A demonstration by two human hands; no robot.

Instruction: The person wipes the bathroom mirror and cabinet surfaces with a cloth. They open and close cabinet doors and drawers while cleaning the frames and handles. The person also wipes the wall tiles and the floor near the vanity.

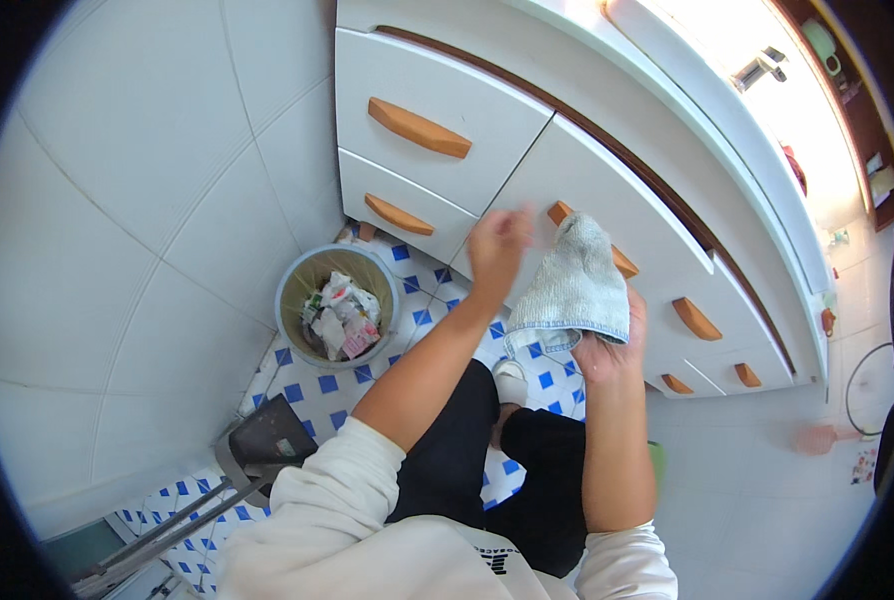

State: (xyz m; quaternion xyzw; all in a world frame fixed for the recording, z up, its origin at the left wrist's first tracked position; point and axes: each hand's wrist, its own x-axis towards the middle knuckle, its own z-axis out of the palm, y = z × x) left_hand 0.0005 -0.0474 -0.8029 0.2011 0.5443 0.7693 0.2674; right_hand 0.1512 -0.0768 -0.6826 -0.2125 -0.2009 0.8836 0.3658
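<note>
A pale grey-green cleaning cloth with a blue stitched edge drapes over the fingers of my right hand. That hand is held up under the cloth, with the palm side and wrist showing below the hem. To the left of the cloth, apart from it, is my left hand, blurred and with its fingers curled. Whether those fingers are closed or hold anything small cannot be made out. Behind both hands is a white cabinet door, its wooden handle partly covered by the cloth.
A round waste bin with crumpled wrappers and bags stands in the wall corner. A long-handled dustpan leans at lower left. White drawers with wooden handles line the front under a bright countertop with a metal faucet. Blue-and-white tiles cover the floor.
</note>
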